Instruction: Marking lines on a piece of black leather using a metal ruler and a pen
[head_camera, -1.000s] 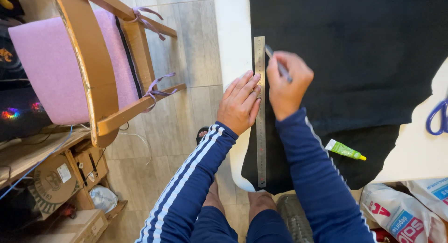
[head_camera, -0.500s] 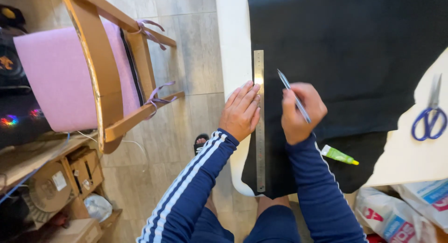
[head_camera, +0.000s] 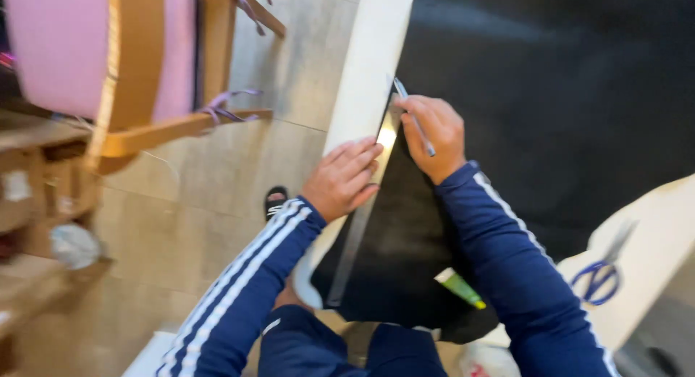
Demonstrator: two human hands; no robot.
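Observation:
My left hand (head_camera: 342, 178) lies flat with fingers spread, pressing on a long metal ruler (head_camera: 360, 225) that runs along the left edge of a large black sheet (head_camera: 550, 95) on a white table (head_camera: 369, 51). My right hand (head_camera: 433, 134) is closed around a pen (head_camera: 414, 116) whose tip touches the sheet beside the ruler's far end. Both arms wear dark blue sleeves with white stripes.
A green glue tube (head_camera: 460, 288) lies on the black sheet near my right elbow. Blue-handled scissors (head_camera: 601, 272) rest on the white table at the right. A wooden chair with a pink cushion (head_camera: 108, 51) stands on the tiled floor to the left, beside cluttered low shelves (head_camera: 43, 203).
The view has swung and tilted, blurring the scene. My right hand slid the pen up along the ruler toward its far end. My left hand stayed on the ruler.

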